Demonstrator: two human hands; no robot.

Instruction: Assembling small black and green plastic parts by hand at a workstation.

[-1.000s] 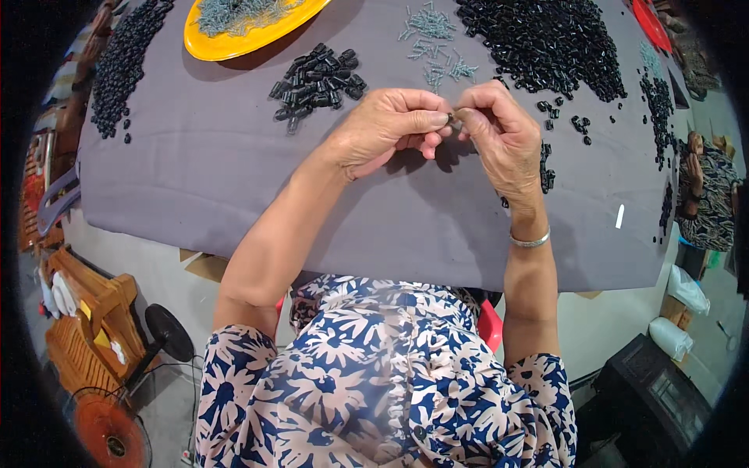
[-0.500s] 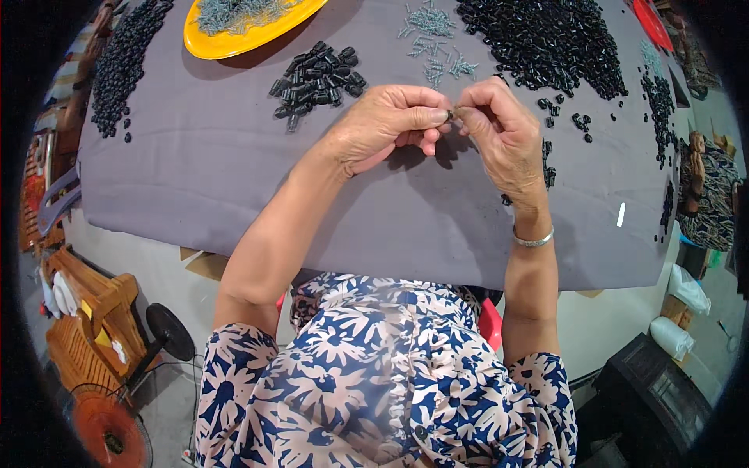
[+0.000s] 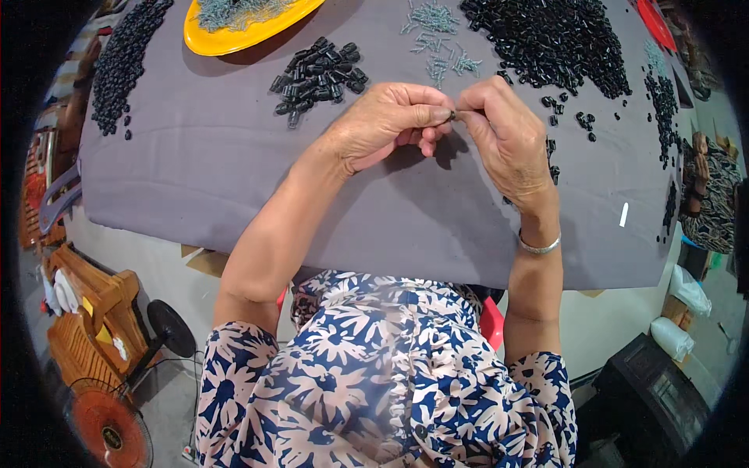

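My left hand (image 3: 394,123) is closed in a pinch on a small black part (image 3: 452,115), mostly covered by the fingertips. From the other side my right hand (image 3: 505,136) has thumb and forefinger pressed together at that part's end. Whatever lies between those right fingertips is too small to make out. Both hands are raised over the grey-covered table (image 3: 374,210), fingertips almost meeting. Just beyond my left hand is a heap of black cylindrical pieces (image 3: 316,82). Small grey coiled metal pieces (image 3: 437,47), springs or screws, are scattered beyond the fingertips.
A yellow dish (image 3: 226,43) holds more grey metal pieces at the far left. Large piles of small black parts spread far right (image 3: 554,43) and along the left edge (image 3: 125,74). A white strip (image 3: 623,214) lies at right. An orange fan (image 3: 109,425) stands lower left.
My right hand has shifted slightly right, and its fingertips have drawn a little away from the black part. My left hand has stayed almost in place.
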